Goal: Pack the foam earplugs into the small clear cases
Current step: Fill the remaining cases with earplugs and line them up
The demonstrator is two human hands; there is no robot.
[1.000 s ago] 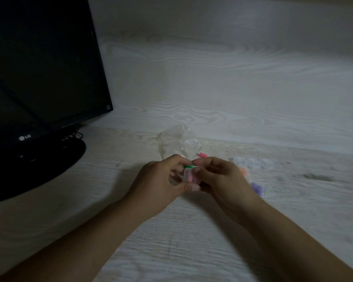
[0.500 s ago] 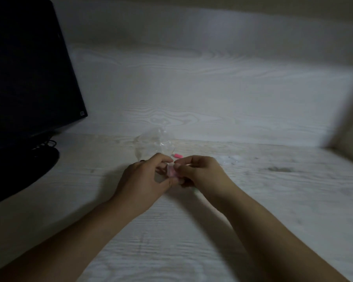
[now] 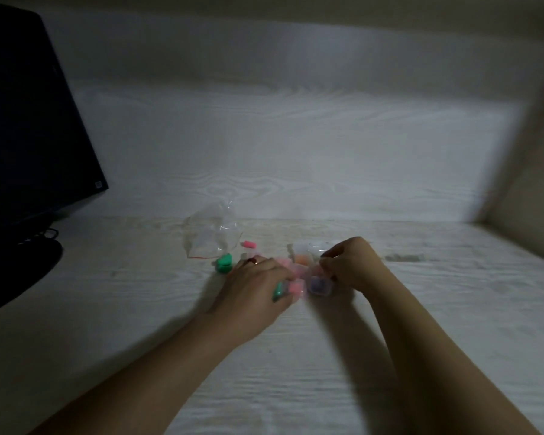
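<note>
Item: your left hand (image 3: 258, 287) clamped on a green earplug (image 3: 278, 290) and case, right hand (image 3: 352, 265) pinching another case (image 3: 319, 285), likely for filling.

The single head-worn view looks forward and down (close over both forearms) at a desk (image 3: 421, 309).

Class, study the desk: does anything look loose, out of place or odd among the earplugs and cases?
Yes. A green earplug and a pink earplug lie loose on the desk beside the empty clear bag, outside any case. Nothing looks damaged.
</note>
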